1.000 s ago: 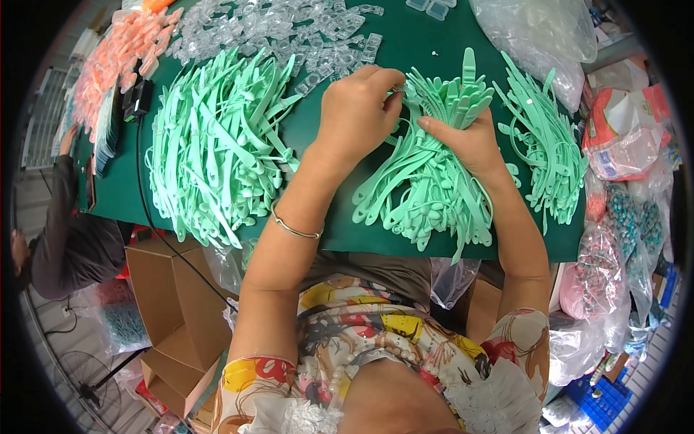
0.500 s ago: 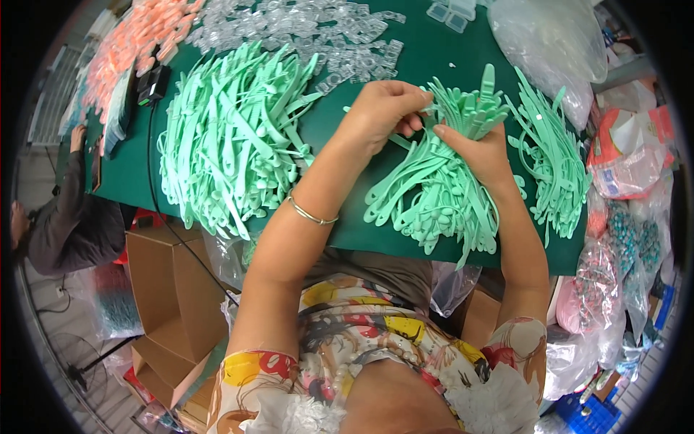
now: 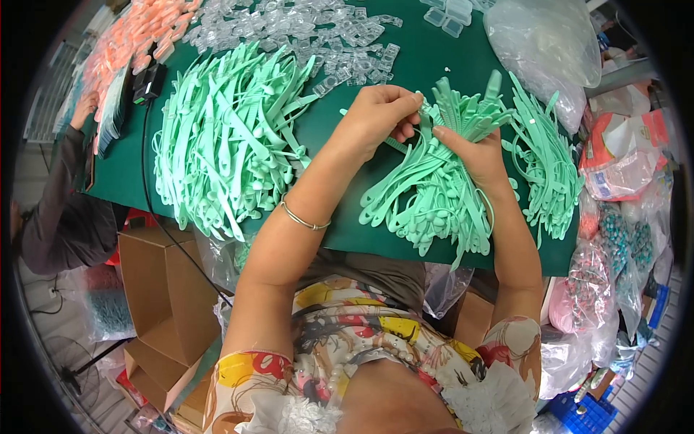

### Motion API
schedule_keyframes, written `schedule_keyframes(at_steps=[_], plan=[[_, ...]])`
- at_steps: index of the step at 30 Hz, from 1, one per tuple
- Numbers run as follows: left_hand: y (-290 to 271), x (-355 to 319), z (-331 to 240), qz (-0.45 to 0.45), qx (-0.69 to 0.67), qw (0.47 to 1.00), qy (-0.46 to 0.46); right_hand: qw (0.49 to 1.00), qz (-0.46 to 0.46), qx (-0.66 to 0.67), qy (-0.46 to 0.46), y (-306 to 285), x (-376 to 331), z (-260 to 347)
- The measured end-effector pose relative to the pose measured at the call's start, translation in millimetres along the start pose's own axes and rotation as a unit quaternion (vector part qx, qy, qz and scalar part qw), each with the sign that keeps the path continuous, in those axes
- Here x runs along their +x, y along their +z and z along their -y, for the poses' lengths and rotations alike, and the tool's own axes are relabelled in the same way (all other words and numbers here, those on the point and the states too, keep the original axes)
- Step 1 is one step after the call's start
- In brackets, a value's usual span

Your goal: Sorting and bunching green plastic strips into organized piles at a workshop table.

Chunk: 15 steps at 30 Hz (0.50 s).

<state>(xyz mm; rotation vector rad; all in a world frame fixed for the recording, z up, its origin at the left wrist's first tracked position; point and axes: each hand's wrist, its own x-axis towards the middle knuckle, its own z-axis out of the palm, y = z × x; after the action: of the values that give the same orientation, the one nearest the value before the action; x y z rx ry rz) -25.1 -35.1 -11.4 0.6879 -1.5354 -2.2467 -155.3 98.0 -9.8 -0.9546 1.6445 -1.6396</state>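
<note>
A fanned bundle of mint-green flexible plastic straps [image 3: 441, 192] stands before me on the green table. My right hand [image 3: 473, 155] wraps round its upper part, thumb across the front, with ribbed strap ends sticking out above the grip. The long tails with small knobs hang down and spread toward the table's near edge. At the bundle's left side my left hand [image 3: 383, 117] is closed in a pinch, thumb against forefinger, on a strap of the same green. Fingers hide most of that strap.
Left lies a big heap of green straps [image 3: 224, 141], right a smaller pile [image 3: 546, 159]. Behind are clear plastic pieces [image 3: 289, 25], orange pieces [image 3: 137, 36] and a clear bag [image 3: 542, 43]. A black cable [image 3: 144, 159] crosses the left side, near a co-worker's hand [image 3: 85, 110].
The whole view has shifted slightly. The strap ends above my right hand tilt and fan a little differently. My left hand keeps its pinch. The co-worker's hand has moved farther up the table.
</note>
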Motion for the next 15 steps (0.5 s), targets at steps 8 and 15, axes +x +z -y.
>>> schedule_keyframes(at_steps=[8, 15], plan=[[-4, 5, 1, 0.015, 0.080, 0.996, 0.032, 0.999, 0.015, -0.029, -0.018, -3, 0, 3], [9, 3, 5, -0.103, 0.409, 0.882, 0.208, 1.000, -0.010, -0.020, -0.013, -3, 2, 2]])
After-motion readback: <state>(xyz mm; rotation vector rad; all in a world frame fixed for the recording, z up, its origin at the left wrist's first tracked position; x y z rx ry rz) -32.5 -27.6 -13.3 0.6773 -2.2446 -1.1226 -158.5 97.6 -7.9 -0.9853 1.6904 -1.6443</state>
